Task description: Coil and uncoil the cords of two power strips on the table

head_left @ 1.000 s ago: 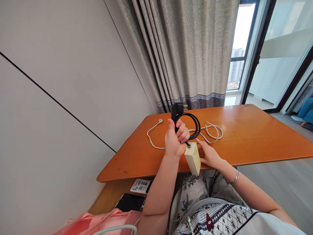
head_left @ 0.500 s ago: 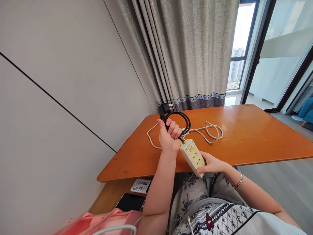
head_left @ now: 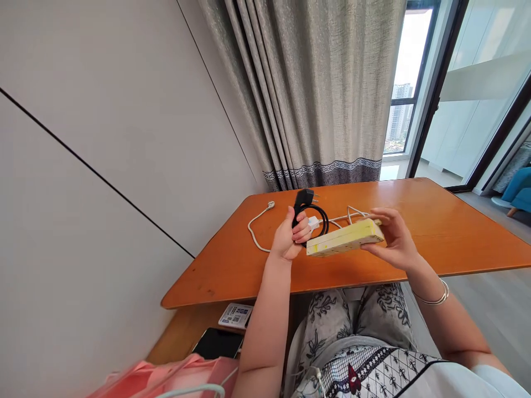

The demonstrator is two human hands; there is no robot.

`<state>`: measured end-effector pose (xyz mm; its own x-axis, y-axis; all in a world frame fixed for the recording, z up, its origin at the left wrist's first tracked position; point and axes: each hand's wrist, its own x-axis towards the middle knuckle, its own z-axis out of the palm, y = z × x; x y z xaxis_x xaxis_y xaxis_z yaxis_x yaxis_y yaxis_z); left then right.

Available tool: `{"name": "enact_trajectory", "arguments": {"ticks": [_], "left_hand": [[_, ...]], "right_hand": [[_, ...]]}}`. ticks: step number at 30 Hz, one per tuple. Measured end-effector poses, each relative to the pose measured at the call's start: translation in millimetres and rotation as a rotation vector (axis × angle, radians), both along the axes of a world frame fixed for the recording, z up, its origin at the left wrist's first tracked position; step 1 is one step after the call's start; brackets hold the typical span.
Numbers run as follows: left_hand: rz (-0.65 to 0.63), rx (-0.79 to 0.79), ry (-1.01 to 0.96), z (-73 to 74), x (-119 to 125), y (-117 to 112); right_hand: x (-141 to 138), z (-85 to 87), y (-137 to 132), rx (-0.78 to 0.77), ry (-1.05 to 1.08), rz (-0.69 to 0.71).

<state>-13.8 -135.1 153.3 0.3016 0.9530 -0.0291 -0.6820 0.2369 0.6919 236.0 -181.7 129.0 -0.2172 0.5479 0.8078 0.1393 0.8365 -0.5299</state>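
My left hand [head_left: 293, 235] is wrapped round a coiled black power cord [head_left: 322, 214]; its black plug [head_left: 305, 197] sticks up above the fist with the prongs toward the right. My right hand [head_left: 392, 237] grips the far right end of a cream power strip [head_left: 344, 239], thumb below and fingers above. The strip is held above the table, nearly level, with a side face toward me and the socket face turned mostly downward. Behind it on the table lies a white cable [head_left: 258, 237], partly hidden by the strip and my left hand, with a white plug [head_left: 271, 205] at its left end.
The orange-brown wooden table [head_left: 431, 221] reaches to a grey curtain [head_left: 323, 99] and the wall at left. Below its near edge, a black phone [head_left: 218, 344], a white printed card or box [head_left: 235, 315] and a pink bag [head_left: 178, 378] lie at lower left.
My right hand has moved up and right, swinging the power strip from a steep slant to nearly level and rolling its sockets out of view. My left hand's cord and plug have shifted slightly right and down.
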Motion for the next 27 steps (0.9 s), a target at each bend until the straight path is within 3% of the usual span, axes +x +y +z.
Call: {"name": "enact_trajectory", "arguments": {"ticks": [3, 6, 10, 14, 19, 27], "left_hand": [[-0.201, -0.078, -0.001, -13.5, 8.2, 0.7], [-0.321, -0.15, 0.015, -25.4, 17.7, -1.7], [-0.313, -0.13, -0.018, -32.6, 27.5, -5.7], [-0.348, -0.084, 0.029, -33.7, 30.9, -7.4], [-0.351, -0.005, 0.162, -34.7, 33.6, -9.9], [-0.259, -0.003, 0.257, -43.1, 44.5, -3.6]], "right_hand": [[-14.4, 6.3, 12.2, -0.136, 0.145, 0.109], [-28.5, 6.4, 27.3, -0.223, 0.215, 0.086], [-39.2, -1.3, 35.6, -0.376, 0.329, 0.098], [-37.2, -6.3, 30.6, -0.615, 0.346, 0.273], [-28.0, -2.8, 29.6, -0.777, 0.338, 0.426], [-25.1, -10.1, 44.2, -0.936, 0.476, 0.356]]}}
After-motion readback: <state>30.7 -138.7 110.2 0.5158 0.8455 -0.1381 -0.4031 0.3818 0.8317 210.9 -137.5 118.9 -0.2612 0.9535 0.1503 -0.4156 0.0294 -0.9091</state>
